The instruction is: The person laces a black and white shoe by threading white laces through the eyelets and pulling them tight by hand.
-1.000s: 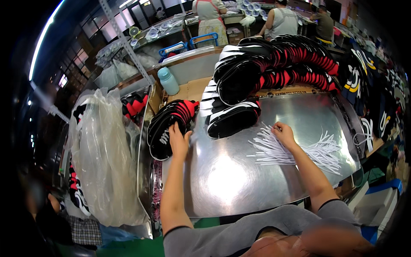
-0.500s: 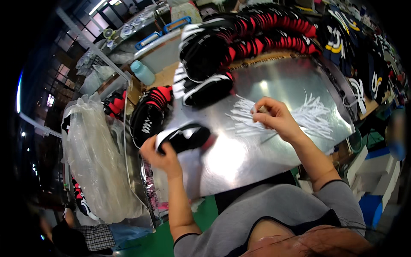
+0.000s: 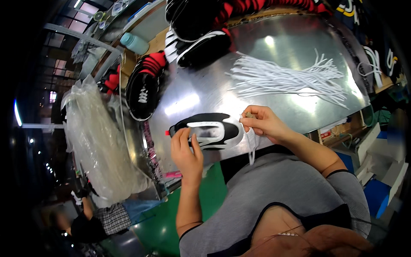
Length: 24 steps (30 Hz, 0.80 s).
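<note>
A black and white shoe upper [image 3: 231,128] lies on the metal tabletop in front of me, its white-rimmed opening facing up. My left hand [image 3: 187,156] grips its left end, thumb and fingers on the upper. At the other end of the upper, my right hand [image 3: 263,124] is closed in a pinch on a white shoelace [image 3: 251,150], which hangs down toward the table's near edge. Something small and tan shows at the right fingertips; I cannot make out what it is. Beyond the right hand lies a loose bundle of white shoelaces [image 3: 287,79].
Laced black and red shoe uppers [image 3: 143,92] stand at the table's left edge. More uppers [image 3: 205,47] are stacked at the back. A pale blue bottle [image 3: 135,43] stands at the far left, above a plastic-wrapped bundle [image 3: 102,145]. Another person [image 3: 85,214] is at the lower left.
The shoe upper has come right and down onto the table in front of me with my left hand. My right hand has left the shoelace bundle and moved nearer, bringing a shoelace.
</note>
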Tool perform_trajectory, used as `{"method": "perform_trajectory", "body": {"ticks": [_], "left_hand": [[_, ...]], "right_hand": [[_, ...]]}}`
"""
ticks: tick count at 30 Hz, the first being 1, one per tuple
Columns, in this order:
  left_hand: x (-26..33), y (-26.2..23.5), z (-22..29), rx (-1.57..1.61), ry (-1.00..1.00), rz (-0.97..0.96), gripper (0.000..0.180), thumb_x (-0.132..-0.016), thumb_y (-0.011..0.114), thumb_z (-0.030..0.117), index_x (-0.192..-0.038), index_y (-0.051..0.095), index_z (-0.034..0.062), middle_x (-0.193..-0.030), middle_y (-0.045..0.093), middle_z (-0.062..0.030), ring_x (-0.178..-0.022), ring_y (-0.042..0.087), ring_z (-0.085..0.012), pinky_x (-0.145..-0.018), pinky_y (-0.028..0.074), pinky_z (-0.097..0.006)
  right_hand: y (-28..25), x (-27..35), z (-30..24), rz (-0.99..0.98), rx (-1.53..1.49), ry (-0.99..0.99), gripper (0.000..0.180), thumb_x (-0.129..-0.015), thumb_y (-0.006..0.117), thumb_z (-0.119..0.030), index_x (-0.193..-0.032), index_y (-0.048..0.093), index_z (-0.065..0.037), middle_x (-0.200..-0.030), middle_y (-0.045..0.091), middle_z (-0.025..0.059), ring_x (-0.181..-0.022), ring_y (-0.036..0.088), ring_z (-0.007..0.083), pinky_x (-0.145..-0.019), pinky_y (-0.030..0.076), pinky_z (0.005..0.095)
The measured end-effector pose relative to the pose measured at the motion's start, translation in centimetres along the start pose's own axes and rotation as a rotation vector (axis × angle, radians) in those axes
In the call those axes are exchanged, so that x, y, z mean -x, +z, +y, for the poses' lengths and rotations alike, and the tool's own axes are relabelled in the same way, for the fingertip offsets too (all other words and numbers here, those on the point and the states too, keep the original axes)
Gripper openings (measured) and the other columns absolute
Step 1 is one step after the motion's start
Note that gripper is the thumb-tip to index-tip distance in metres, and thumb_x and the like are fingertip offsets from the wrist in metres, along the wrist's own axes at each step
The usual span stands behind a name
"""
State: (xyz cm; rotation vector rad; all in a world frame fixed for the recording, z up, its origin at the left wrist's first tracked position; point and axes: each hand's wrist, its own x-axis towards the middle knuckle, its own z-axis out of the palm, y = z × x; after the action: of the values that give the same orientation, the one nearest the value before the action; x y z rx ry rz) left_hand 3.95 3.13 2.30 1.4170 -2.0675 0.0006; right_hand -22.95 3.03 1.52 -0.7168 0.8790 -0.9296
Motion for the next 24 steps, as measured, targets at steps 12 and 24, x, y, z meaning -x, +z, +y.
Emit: {"method": "perform_trajectory", "body": {"ticks": [12, 24], "left_hand": [[-4.5, 2.6, -2.2, 1.202, -1.098, -0.873, 0.055, -0.104, 0.051, 0.038, -0.135, 0.052, -0.0068, -0.137, 0.059, -0.021, -0.13, 0.056, -0.0298, -0.115, 0.038, -0.037], [-1.7, 4.6, 1.4, 1.36, -0.745, -0.339, 0.029, -0.102, 0.06, 0.017, -0.124, 0.062, -0.0003, -0.117, 0.067, -0.0099, -0.107, 0.063, -0.0182, -0.099, 0.05, -0.034]], "right_hand": [[2.9, -6.3, 4.5, 0.095, 0.485, -0.248, 0.027, -0.094, 0.066, -0.015, -0.116, 0.055, -0.003, -0.082, 0.069, 0.0051, -0.078, 0.064, 0.0124, -0.073, 0.049, 0.028], [3.5, -4.9, 1.7, 0.132, 0.416, -0.271, 0.03, -0.091, 0.068, -0.01, -0.113, 0.049, -0.002, -0.085, 0.072, 0.0089, -0.083, 0.069, 0.0151, -0.078, 0.051, 0.0293]]}}
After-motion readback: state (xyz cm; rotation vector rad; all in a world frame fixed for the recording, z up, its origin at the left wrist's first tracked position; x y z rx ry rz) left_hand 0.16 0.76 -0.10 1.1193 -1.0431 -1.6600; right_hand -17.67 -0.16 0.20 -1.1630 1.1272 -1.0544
